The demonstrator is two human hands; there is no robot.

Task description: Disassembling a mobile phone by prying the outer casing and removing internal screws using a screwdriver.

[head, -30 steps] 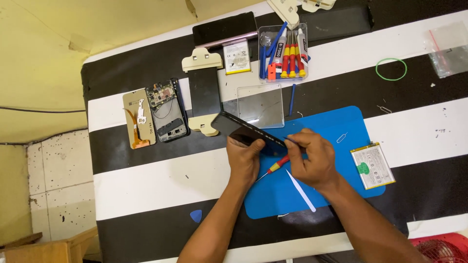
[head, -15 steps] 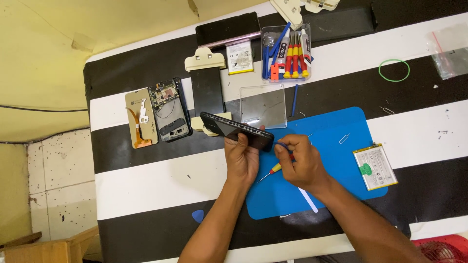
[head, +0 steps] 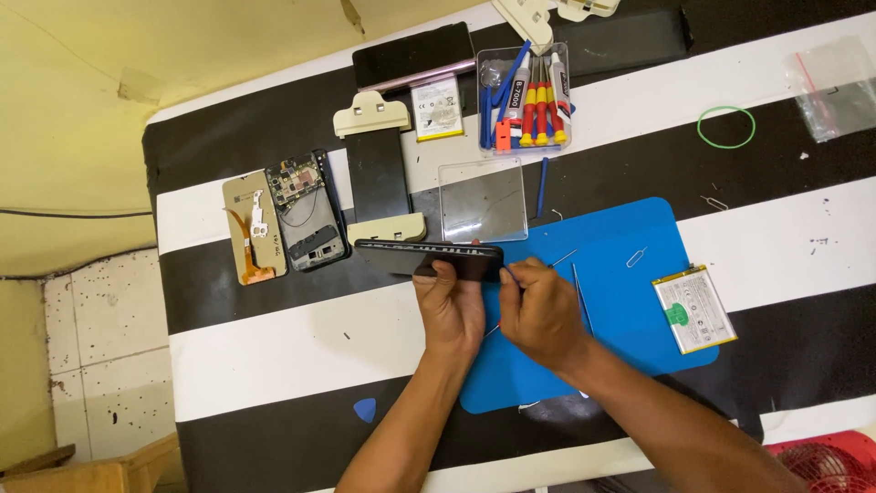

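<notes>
— Above the blue mat [head: 630,301], why is the black phone [head: 429,258] tipped up on its long edge?

— So its side faces up. The left hand [head: 449,306] is clamped around it, thumb and fingers pinching the body, steadying it.

— And the right hand [head: 540,312]?

— Closed around a thin tool at the phone's end; a yellow-handled screwdriver [head: 494,330] seems to peek out below.

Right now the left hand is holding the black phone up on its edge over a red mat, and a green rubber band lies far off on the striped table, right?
Not quite: the mat is blue, not red. The head view shows the left hand holding the black phone on its edge over the flat blue mat, with the green rubber band lying far off on the black-and-white striped table.
</notes>
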